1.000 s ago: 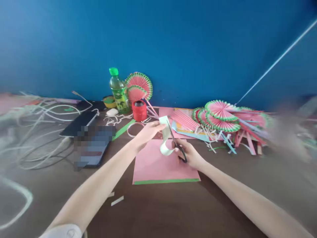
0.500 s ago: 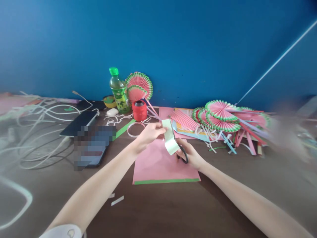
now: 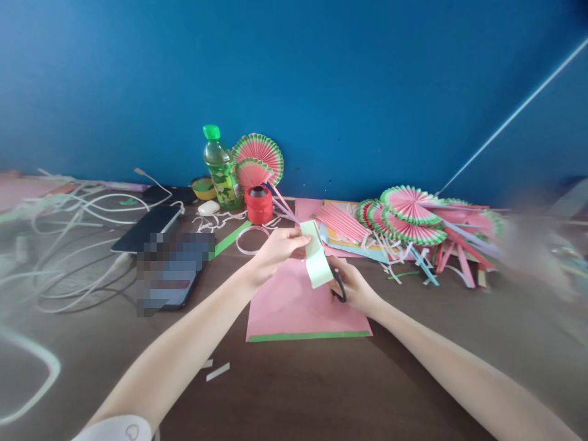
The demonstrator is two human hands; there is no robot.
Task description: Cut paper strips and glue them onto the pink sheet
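Over the pink paper sheet (image 3: 289,306), my left hand (image 3: 280,248) pinches the upper end of a pale green paper strip (image 3: 318,268). The strip's lower end curls forward. My right hand (image 3: 351,285) is closed around the black-handled scissors (image 3: 339,288). The scissors' blades lie along the strip's right side, mostly hidden behind it. A green strip (image 3: 310,335) runs across the near edge of the pink sheet, which lies flat on the dark table.
Pleated pink and green paper fans (image 3: 411,214) lie at the back right. A green-capped bottle (image 3: 221,168) and a red roll (image 3: 258,205) stand at the back. A phone (image 3: 184,269) and tangled white cables (image 3: 87,245) are at left. White scraps (image 3: 217,371) lie in front.
The scissors and my right hand have shifted slightly relative to the strip. The strip's curled lower end hangs a little straighter. My left hand keeps its pinch, almost still.
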